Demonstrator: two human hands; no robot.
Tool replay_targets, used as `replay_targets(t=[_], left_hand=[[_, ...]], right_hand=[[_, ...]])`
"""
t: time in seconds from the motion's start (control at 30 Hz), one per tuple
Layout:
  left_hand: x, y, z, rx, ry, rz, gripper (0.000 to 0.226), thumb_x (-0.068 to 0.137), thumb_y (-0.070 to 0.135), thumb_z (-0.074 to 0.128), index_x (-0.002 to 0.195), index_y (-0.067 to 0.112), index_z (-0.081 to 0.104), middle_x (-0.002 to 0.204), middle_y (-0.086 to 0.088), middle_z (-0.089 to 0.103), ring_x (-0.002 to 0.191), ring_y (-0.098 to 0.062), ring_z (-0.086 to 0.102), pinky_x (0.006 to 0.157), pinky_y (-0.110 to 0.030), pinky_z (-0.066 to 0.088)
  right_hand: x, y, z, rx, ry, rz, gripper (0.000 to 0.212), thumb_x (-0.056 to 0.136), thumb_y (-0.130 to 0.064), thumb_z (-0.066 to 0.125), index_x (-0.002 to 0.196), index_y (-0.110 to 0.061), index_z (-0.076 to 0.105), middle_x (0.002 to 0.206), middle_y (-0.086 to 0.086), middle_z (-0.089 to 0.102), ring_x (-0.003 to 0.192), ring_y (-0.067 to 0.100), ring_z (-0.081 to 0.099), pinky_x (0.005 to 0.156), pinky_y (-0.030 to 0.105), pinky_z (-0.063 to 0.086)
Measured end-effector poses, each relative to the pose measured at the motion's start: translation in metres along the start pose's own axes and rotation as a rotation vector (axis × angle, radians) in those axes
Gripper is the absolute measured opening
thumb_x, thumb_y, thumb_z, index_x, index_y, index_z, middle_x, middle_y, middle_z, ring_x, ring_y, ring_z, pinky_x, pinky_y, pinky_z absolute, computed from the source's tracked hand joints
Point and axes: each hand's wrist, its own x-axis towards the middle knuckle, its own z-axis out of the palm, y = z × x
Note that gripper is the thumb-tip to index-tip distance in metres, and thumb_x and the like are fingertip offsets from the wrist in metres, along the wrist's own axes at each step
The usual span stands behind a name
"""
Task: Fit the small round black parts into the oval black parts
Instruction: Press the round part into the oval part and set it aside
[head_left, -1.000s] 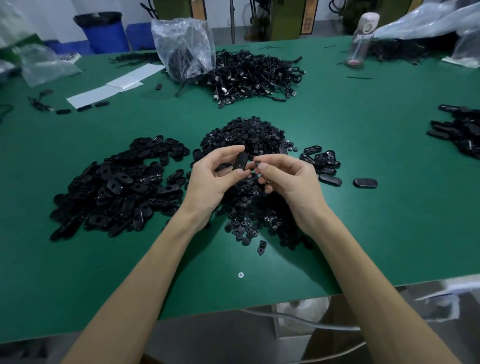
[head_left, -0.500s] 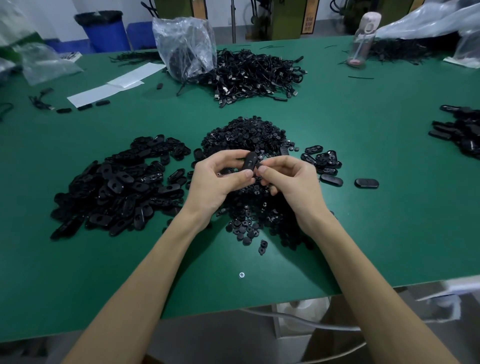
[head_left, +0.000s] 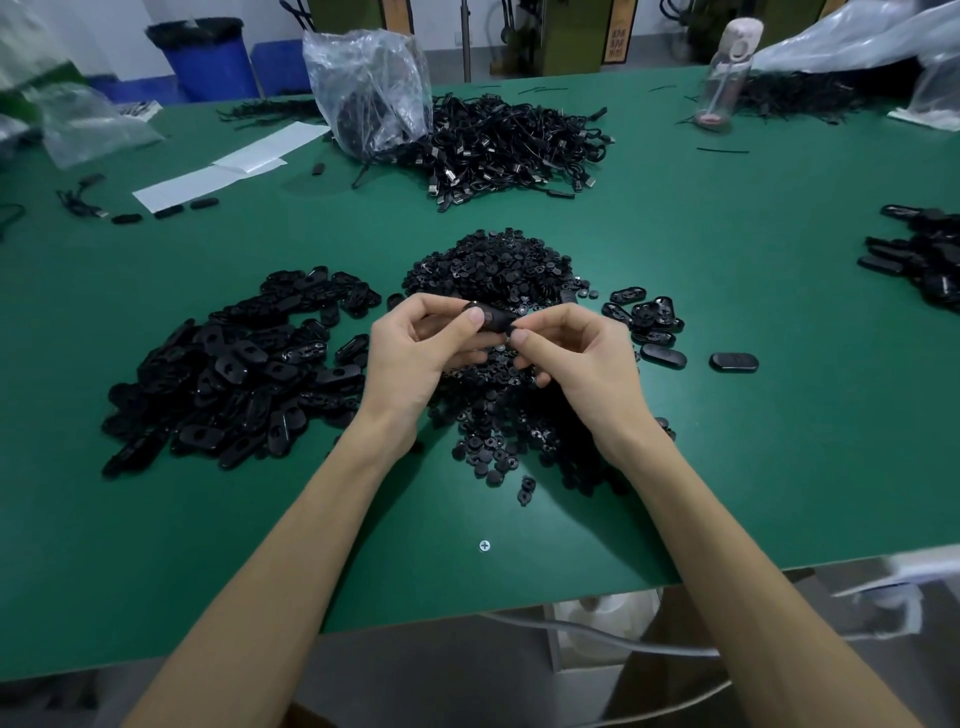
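Both hands meet above the middle of the green table (head_left: 727, 467). My left hand (head_left: 415, 358) pinches one oval black part (head_left: 491, 319) between thumb and fingers. My right hand (head_left: 576, 364) pinches the right end of that same oval part with thumb and forefinger; whether a small round part is under the fingertips is hidden. Under and behind the hands lies a heap of small round black parts (head_left: 498, 270). A big pile of oval black parts (head_left: 234, 374) is to the left. A few oval parts (head_left: 649, 322) lie to the right, one alone (head_left: 733, 361).
A clear plastic bag (head_left: 371, 88) and a heap of black cables (head_left: 509, 140) sit at the back. White paper sheets (head_left: 228, 166) lie back left, a bottle (head_left: 727, 73) back right, more black parts (head_left: 924, 260) at the right edge. The table's near edge runs below my forearms.
The oval part has turned from nearly upright to lying more sideways between the two hands. My right fingertips have closed onto its right end. Both hands stayed in the same spot.
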Motion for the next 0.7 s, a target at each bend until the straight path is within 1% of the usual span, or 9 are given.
replay_targets(t=[0.1, 0.2, 0.3, 0.43, 0.57, 0.63, 0.7], left_hand=[[-0.0013, -0.0007, 0.002, -0.048, -0.033, -0.027, 0.013, 0.094, 0.009, 0.075, 0.1, 0.001, 0.067, 0.1, -0.016, 0.078, 0.093, -0.035, 0.078, 0.08, -0.034, 0.063], [-0.0016, -0.0024, 0.0041, -0.052, -0.065, -0.053, 0.014, 0.094, 0.01, 0.075, 0.099, -0.001, 0.067, 0.104, -0.022, 0.077, 0.095, -0.036, 0.078, 0.081, -0.037, 0.064], [-0.0015, -0.0027, 0.0043, -0.045, -0.084, -0.054, 0.012, 0.094, 0.01, 0.076, 0.097, 0.0, 0.069, 0.099, -0.021, 0.077, 0.096, -0.036, 0.077, 0.081, -0.038, 0.064], [-0.0026, -0.0029, 0.0048, -0.008, -0.092, -0.039, 0.013, 0.093, 0.009, 0.076, 0.098, -0.003, 0.07, 0.099, -0.023, 0.076, 0.097, -0.035, 0.077, 0.081, -0.04, 0.064], [-0.003, -0.0021, 0.0056, 0.076, -0.103, 0.016, 0.012, 0.092, 0.005, 0.076, 0.097, -0.005, 0.07, 0.098, -0.023, 0.076, 0.096, -0.033, 0.077, 0.079, -0.039, 0.065], [-0.0028, -0.0027, 0.006, 0.111, -0.113, 0.044, 0.009, 0.092, 0.001, 0.075, 0.096, -0.004, 0.069, 0.094, -0.019, 0.076, 0.093, -0.03, 0.077, 0.077, -0.036, 0.065], [-0.0025, -0.004, 0.0063, 0.144, -0.126, 0.063, 0.009, 0.092, 0.0, 0.075, 0.095, -0.003, 0.067, 0.089, -0.013, 0.076, 0.089, -0.027, 0.077, 0.076, -0.036, 0.065]], right_hand=[[-0.0003, 0.0001, 0.0006, -0.032, 0.025, -0.027, 0.007, 0.09, -0.006, 0.077, 0.094, -0.01, 0.073, 0.077, 0.0, 0.075, 0.072, 0.011, 0.071, 0.059, 0.023, 0.053], [-0.0004, 0.0005, 0.0015, -0.057, 0.059, -0.042, 0.008, 0.09, -0.007, 0.078, 0.094, -0.011, 0.073, 0.081, 0.002, 0.077, 0.073, 0.012, 0.072, 0.059, 0.019, 0.051], [-0.0002, 0.0012, 0.0012, -0.084, 0.068, -0.049, 0.007, 0.089, -0.009, 0.078, 0.092, -0.014, 0.075, 0.082, 0.003, 0.078, 0.075, 0.014, 0.074, 0.061, 0.018, 0.051], [0.0005, 0.0026, 0.0013, -0.164, 0.059, -0.064, 0.009, 0.089, -0.011, 0.078, 0.091, -0.02, 0.076, 0.082, -0.002, 0.077, 0.08, 0.02, 0.074, 0.068, 0.026, 0.052], [0.0001, 0.0026, 0.0014, -0.186, 0.072, -0.079, 0.009, 0.089, -0.01, 0.078, 0.091, -0.019, 0.077, 0.082, -0.001, 0.076, 0.079, 0.021, 0.072, 0.07, 0.031, 0.055], [-0.0001, 0.002, 0.0011, -0.218, 0.077, -0.089, 0.009, 0.089, -0.01, 0.078, 0.091, -0.019, 0.077, 0.082, -0.002, 0.076, 0.079, 0.021, 0.071, 0.073, 0.034, 0.058], [-0.0005, 0.0017, 0.001, -0.249, 0.086, -0.101, 0.009, 0.089, -0.01, 0.077, 0.091, -0.019, 0.077, 0.081, -0.003, 0.076, 0.079, 0.02, 0.07, 0.075, 0.035, 0.059]])
